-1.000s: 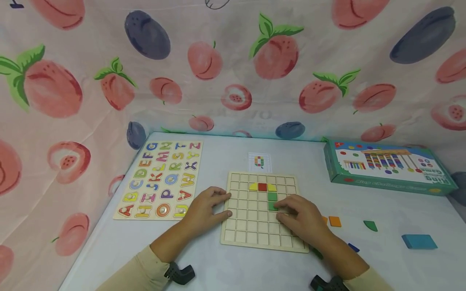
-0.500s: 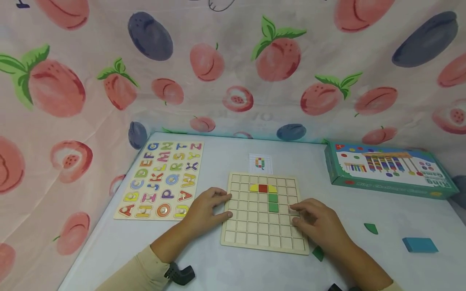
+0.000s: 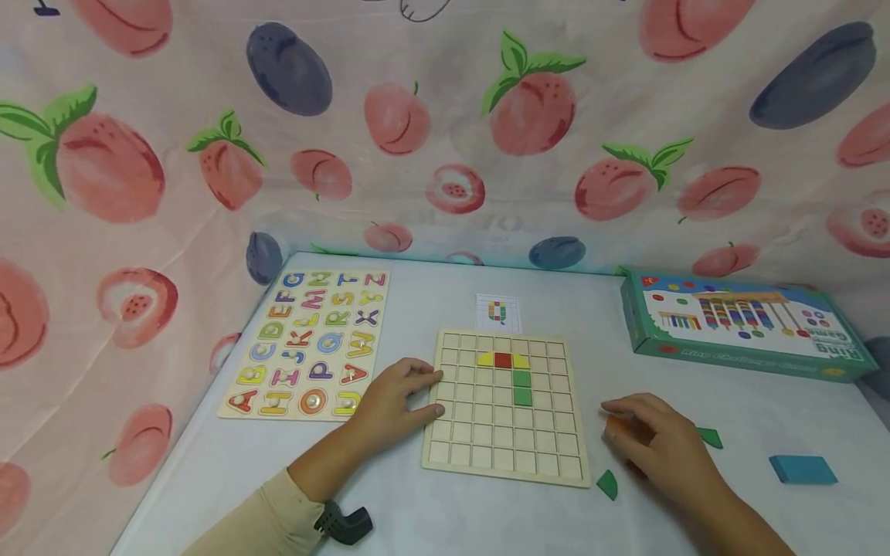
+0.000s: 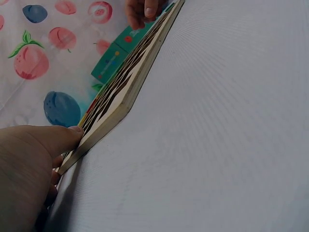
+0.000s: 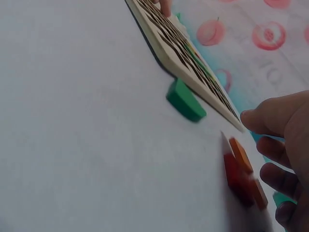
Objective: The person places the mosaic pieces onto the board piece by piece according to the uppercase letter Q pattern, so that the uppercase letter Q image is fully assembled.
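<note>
A wooden grid board (image 3: 480,432) lies mid-table, bearing a red square (image 3: 503,361) between two yellow pieces and two green squares (image 3: 522,388) below the right one. My left hand (image 3: 392,405) touches the board's left edge with thumb and fingertips; the left wrist view shows the thumb (image 4: 65,137) on that edge. Right of the board, my right hand (image 3: 660,444) hovers with curved fingers apart over loose pieces. Beneath it, in the right wrist view, are a red piece (image 5: 236,179) and orange pieces (image 5: 241,155). A green quarter-round piece (image 3: 608,485) lies near the board's front right corner.
A small pattern card (image 3: 497,313) lies behind the board. An alphabet board (image 3: 267,367) is at the left and a green game box (image 3: 744,328) at the back right. Another green piece (image 3: 710,438) and a blue block (image 3: 803,469) lie to the right.
My right hand has left the lower green square and moved right, off the board, to the loose orange pieces. My left hand has stayed at the board's left edge.
</note>
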{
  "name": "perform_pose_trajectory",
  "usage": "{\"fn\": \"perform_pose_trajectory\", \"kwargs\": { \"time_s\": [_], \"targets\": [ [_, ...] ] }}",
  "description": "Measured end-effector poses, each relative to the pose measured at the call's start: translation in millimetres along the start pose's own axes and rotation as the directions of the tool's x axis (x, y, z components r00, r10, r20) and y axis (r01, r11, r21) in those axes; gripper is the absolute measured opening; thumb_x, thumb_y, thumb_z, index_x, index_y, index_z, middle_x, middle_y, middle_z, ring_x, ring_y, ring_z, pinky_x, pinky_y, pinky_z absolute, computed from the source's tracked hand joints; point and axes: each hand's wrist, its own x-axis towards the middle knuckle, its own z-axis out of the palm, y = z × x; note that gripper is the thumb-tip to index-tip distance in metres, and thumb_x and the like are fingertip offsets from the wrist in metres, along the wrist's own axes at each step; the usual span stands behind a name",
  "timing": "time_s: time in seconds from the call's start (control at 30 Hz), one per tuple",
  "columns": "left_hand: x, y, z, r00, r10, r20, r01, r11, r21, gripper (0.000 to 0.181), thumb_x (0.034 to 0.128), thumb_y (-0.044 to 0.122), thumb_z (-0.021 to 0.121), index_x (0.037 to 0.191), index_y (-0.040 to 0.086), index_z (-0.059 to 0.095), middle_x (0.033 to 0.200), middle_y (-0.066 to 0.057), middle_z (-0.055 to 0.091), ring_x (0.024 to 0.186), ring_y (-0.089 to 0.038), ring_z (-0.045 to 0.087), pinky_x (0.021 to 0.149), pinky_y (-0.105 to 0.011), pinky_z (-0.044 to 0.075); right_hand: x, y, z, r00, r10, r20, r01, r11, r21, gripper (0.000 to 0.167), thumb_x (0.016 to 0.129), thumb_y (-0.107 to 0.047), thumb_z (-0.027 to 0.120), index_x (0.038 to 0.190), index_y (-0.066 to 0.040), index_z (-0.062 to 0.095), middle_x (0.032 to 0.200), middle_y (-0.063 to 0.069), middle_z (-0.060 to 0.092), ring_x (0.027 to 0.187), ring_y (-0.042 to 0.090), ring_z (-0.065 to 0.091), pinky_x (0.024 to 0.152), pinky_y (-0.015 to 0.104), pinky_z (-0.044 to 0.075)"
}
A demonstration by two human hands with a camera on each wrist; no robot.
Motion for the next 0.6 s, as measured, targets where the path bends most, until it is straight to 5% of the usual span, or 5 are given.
{"fn": "perform_pose_trajectory", "kwargs": {
  "time_s": [0.23,0.37,0.47,0.6],
  "targets": [
    [0.1,-0.2,0.5,1.000,0.000,0.003,0.000,1.000,0.011,0.054,0.0897,0.032,0.089,0.139,0.016,0.074,0.134,0.001,0.064,0.125,-0.020,0.061,0.106,-0.043,0.052,-10.6,15.6,-5.8,0.998,0.042,-0.037,-0.044,0.998,-0.050,0.038,0.085,-0.014,0.091,0.121,-0.018,0.080,0.119,-0.001,0.071,0.107,0.023,0.066,0.086,0.007,0.044],
    [-0.2,0.4,0.0,1.000,-0.002,0.006,0.002,1.000,0.007,0.053,0.0898,0.032,0.089,0.138,0.015,0.074,0.134,0.001,0.064,0.126,-0.021,0.061,0.106,-0.043,0.051,-14.0,19.7,-7.0,0.996,0.078,-0.043,-0.081,0.994,-0.067,0.038,0.085,-0.016,0.092,0.121,-0.015,0.079,0.120,0.004,0.071,0.111,0.031,0.066,0.095,0.039,0.056],
    [-0.2,1.1,-0.4,1.000,-0.002,0.011,0.002,1.000,-0.002,0.053,0.0899,0.032,0.089,0.139,0.015,0.074,0.134,0.000,0.064,0.126,-0.021,0.061,0.107,-0.043,0.051,-17.4,23.3,-8.3,0.993,0.115,-0.037,-0.118,0.990,-0.076,0.039,0.084,-0.017,0.092,0.121,-0.013,0.079,0.122,0.008,0.070,0.115,0.035,0.064,0.095,0.061,0.053],
    [-0.3,2.1,-1.1,1.000,0.001,0.013,-0.001,1.000,-0.006,0.054,0.0899,0.031,0.089,0.139,0.015,0.074,0.134,0.000,0.064,0.126,-0.020,0.060,0.107,-0.043,0.051,-20.7,28.8,-10.8,0.987,0.159,-0.015,-0.160,0.983,-0.086,0.042,0.085,-0.020,0.093,0.123,-0.011,0.078,0.124,0.012,0.069,0.117,0.038,0.062,0.094,0.065,0.054]
  ]
}}
